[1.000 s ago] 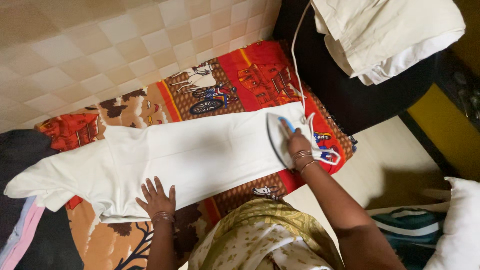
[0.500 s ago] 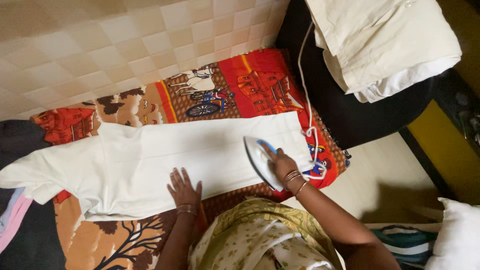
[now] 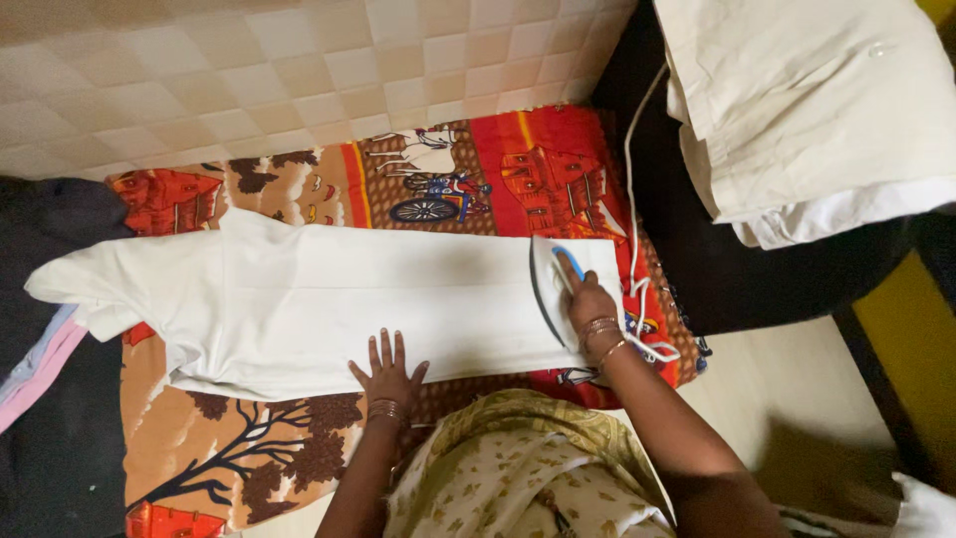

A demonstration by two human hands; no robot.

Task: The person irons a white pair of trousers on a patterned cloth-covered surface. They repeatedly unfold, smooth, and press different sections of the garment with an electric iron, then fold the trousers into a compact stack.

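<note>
Iron: gripped in my right hand, pushed back out to the white garment's right end since a moment ago; left hand flat, fingers spread, pinning its near edge on the printed cloth.

Folded cream clothes (stacked on black seat), tiled floor

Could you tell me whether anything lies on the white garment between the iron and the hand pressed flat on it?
Nothing visible does: the white garment lies bare between the iron in the right hand and the flat left hand.
</note>
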